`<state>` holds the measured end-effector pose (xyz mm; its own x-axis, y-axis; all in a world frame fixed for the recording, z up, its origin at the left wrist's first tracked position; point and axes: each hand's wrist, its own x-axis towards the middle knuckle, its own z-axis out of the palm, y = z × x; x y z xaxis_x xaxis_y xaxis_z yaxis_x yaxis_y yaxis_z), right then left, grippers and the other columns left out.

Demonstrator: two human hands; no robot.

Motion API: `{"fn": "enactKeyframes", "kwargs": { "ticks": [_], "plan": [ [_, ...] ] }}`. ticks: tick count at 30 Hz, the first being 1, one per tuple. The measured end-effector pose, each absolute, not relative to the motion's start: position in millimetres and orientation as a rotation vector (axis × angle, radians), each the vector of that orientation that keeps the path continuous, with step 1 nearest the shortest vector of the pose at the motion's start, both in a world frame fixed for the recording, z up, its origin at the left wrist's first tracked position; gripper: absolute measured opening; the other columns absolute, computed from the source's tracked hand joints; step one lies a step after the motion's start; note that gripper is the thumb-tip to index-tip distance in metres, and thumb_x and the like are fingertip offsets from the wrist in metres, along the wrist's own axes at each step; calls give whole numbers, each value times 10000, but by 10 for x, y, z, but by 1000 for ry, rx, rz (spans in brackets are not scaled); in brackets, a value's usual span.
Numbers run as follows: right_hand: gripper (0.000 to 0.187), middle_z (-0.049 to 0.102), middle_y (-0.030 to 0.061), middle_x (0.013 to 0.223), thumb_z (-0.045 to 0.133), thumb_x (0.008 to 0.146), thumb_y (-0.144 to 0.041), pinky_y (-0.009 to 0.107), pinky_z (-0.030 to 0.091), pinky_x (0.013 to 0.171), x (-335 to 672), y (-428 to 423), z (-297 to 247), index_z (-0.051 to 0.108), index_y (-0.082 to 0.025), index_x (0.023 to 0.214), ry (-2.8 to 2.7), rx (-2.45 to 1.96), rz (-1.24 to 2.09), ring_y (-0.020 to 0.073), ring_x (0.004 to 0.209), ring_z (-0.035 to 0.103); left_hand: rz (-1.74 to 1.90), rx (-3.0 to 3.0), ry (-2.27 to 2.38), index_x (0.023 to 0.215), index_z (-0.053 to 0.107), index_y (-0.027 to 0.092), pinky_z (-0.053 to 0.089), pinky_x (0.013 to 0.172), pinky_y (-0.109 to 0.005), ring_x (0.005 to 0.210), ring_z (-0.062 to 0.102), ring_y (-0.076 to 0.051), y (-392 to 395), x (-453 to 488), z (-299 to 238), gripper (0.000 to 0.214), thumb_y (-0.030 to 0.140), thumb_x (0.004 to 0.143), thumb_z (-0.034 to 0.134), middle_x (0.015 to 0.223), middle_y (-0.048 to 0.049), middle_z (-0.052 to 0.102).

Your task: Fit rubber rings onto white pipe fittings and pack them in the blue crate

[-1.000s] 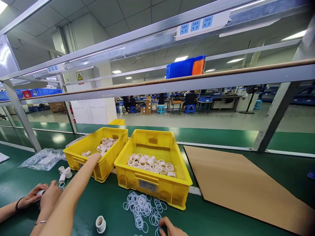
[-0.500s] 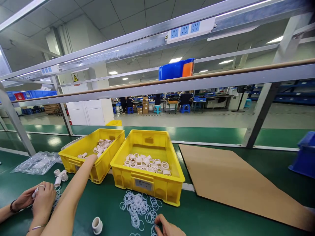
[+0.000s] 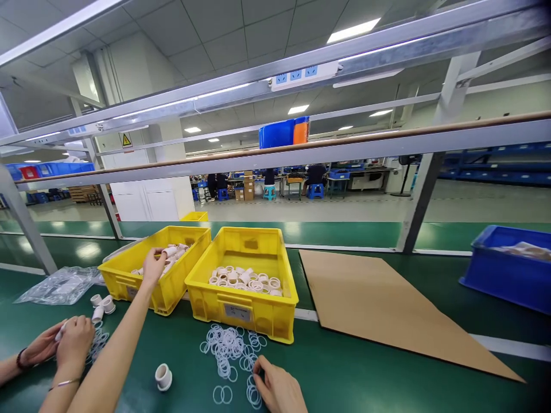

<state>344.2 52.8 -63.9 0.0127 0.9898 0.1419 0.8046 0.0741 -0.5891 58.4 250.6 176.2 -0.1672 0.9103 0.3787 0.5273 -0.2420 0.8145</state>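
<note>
1. On the bench (image 3: 344, 370), a left bin (image 3: 174, 295) and a right bin (image 3: 269, 322) are set abreast; fittings (image 3: 246, 279) are heaped in both.
2. Rings (image 3: 226, 343) are spread before the right bin.
3. A lone fitting (image 3: 163, 377) is placed left of the rings.
4. A bag (image 3: 64, 287) is laid left of the left bin.
5. A board (image 3: 370, 295) is laid right of the right bin, a box (image 3: 503, 275) farther right.

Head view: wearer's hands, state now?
Left hand: at white fittings in left yellow bin; grip unclear.
Right hand: half-curled at white rings; grip unclear.
</note>
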Motion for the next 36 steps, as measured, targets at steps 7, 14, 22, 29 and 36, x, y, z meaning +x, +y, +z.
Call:
{"fn": "enactKeyframes", "kwargs": {
  "ticks": [7,14,22,29,36],
  "plan": [
    [119,618,-42,756,465,913,-198,220,331,575,3393,452,-499,555,-258,862,-1836,-1737,345,139,648,602,1044,1383,1126,852,585,192,594,675,-357,880,704,-265,1387,1120,634,381,566,784,617,904,-94,719],
    [134,610,-22,823,446,933,-206,235,371,572,3387,410,-578,541,-249,849,-1882,-1747,195,143,652,619,745,581,833,906,608,178,548,521,-258,704,696,-205,618,1399,-25,333,487,807,680,798,-76,705],
    [212,639,-2,841,331,1016,-336,278,432,598,3445,319,-674,483,-271,884,-1755,-1655,369,178,681,649,745,428,929,795,558,165,165,342,-139,375,371,-53,487,1385,-83,520,665,907,467,536,43,464],
    [221,663,22,852,280,1018,-391,316,474,625,3517,322,-661,463,-274,973,-1643,-1648,458,212,709,672,824,460,986,999,557,152,432,481,-203,578,546,-97,415,1388,5,362,500,906,593,766,9,562],
    [283,661,32,881,323,1016,-426,328,495,733,3527,300,-632,542,-266,939,-1582,-1487,543,213,793,654,806,752,866,1171,509,139,485,577,-254,668,576,-117,401,1398,-120,350,355,910,598,882,-25,585]
  ]
}}
